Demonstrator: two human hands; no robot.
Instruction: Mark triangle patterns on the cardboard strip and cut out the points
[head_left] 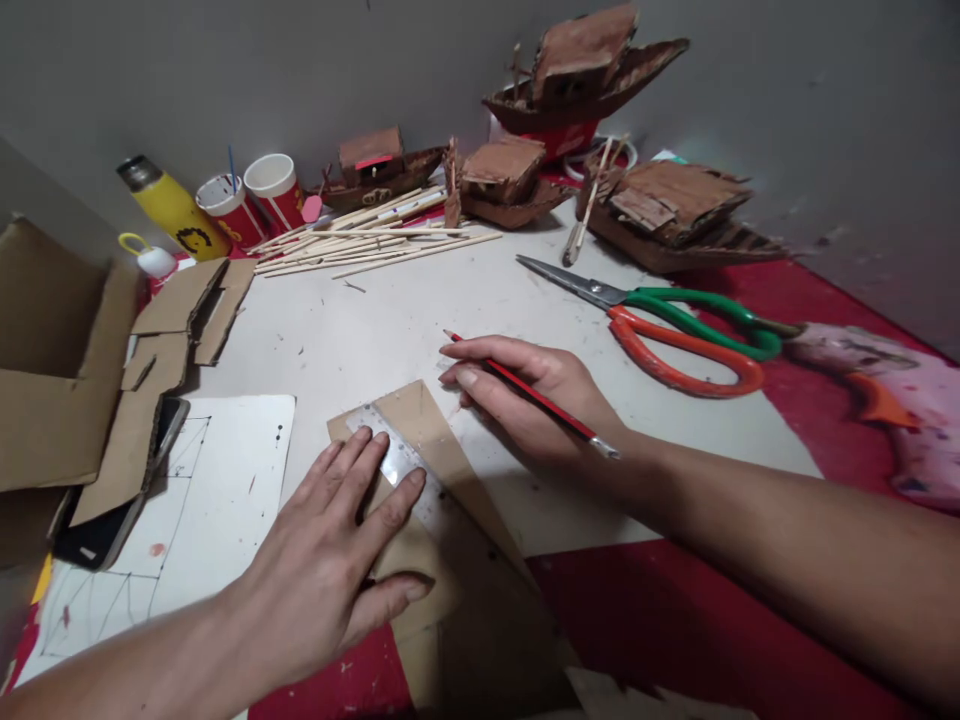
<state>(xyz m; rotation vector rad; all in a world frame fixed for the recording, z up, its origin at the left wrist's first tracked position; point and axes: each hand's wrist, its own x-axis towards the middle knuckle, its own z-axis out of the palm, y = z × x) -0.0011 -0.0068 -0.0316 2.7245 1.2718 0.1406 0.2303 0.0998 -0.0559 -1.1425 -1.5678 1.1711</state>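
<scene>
My left hand point(337, 540) lies with its fingers spread, pressing a clear ruler point(401, 462) flat onto a piece of brown cardboard point(469, 455). The ruler runs lengthwise along the cardboard toward me, its lower part in shadow. To the right, my right hand point(532, 395) grips a red pencil point(540, 398) between thumb and fingers. The pencil's tip points to the upper left, apart from the cardboard. Beyond that hand, scissors point(660, 325) with one green and one orange handle rest on the white sheet.
Brown model boats point(675, 215) and a pile of thin wooden sticks point(360, 240) stand at the back. Red cups point(274, 195) and a yellow bottle point(172, 205) are at back left. A cardboard box point(52, 420), phone point(112, 530) and drawing point(225, 500) lie left; a pink glue gun point(877, 380) right.
</scene>
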